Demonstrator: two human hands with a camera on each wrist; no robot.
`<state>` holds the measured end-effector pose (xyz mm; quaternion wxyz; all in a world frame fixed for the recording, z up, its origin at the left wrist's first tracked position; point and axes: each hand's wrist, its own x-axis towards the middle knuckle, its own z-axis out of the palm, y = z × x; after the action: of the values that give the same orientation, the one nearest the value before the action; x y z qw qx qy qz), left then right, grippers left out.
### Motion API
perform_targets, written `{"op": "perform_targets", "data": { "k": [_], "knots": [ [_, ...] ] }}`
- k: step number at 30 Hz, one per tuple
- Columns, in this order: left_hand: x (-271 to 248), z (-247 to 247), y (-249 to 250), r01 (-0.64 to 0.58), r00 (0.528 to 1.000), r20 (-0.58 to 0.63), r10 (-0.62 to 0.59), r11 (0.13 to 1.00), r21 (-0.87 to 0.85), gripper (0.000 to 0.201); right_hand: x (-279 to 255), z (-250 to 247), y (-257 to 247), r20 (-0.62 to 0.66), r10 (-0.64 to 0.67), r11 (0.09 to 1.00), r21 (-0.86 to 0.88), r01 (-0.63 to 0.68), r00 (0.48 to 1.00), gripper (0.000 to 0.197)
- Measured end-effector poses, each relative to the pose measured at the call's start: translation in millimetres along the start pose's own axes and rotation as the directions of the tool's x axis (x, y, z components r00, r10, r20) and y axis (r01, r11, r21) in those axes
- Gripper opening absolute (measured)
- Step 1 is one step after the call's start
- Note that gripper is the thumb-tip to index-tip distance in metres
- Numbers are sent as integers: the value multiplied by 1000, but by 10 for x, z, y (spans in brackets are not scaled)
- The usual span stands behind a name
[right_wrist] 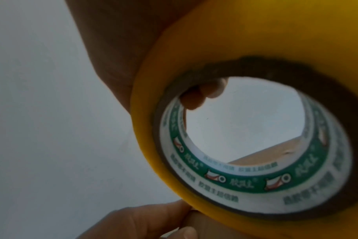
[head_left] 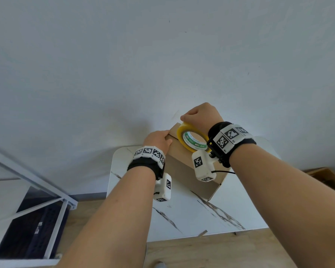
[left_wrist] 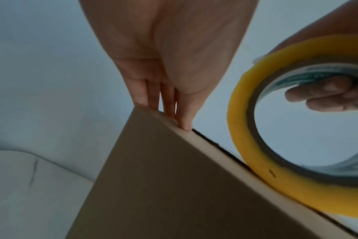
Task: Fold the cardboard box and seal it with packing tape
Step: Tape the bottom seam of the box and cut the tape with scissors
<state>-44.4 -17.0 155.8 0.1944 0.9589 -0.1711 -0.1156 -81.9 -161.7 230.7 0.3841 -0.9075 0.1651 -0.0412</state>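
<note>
Far left, a white metal frame (head_left: 33, 182) stands on the wooden floor, out of the action. Moving in, the left hand (head_left: 159, 141) sits at the far left corner of the cardboard box (head_left: 184, 171), fingers (left_wrist: 170, 103) straight and together, pressing down along the top edge, thumb against the side wall. It pins the box rather than grips it. The box stands on the marble-patterned bench (head_left: 182, 219), close to the wall, top flaps down, with a dark seam gap visible in the left wrist view. Next along, the yellow tape roll (head_left: 191, 138) stands on edge on the box top, right beside that seam. The right hand (head_left: 201, 115) is clamped on it, fingers curled over the rim, one fingertip (right_wrist: 202, 95) hooked inside the printed core. No loose tape end shows from any view, so I cannot tell whether it is stuck down yet.

The risks, as I judge them: if the left hand eases off, the flap may spring up and the seam open under the tape. Pull the roll off-line and the strip wanders from the seam, wrinkles, or folds onto itself. A hard tug could also drag this light box across the smooth bench.
</note>
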Motion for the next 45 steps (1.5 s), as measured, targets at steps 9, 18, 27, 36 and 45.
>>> {"op": "perform_targets", "data": {
  "k": [9,18,27,36,45],
  "knots": [
    [71,-449,-8,121,980,-69,-188,831,-543,13,89,72,-54,39,-9,994,-111,13,999,21],
    [69,-553,96,44,995,-33,-91,732,-680,18,90,68,-122,24,32,984,-174,-27,999,23],
    [138,-458,140,61,989,-63,-133,761,-646,22,30,-13,-105,32,48,976,-216,-40,998,41],
    [234,-244,177,113,979,-57,-194,758,-642,8,-132,-136,33,94,229,969,75,-236,969,51],
    [300,-118,74,154,978,-27,-208,797,-584,11,-142,-136,41,128,279,927,223,-302,952,56]
  ]
}}
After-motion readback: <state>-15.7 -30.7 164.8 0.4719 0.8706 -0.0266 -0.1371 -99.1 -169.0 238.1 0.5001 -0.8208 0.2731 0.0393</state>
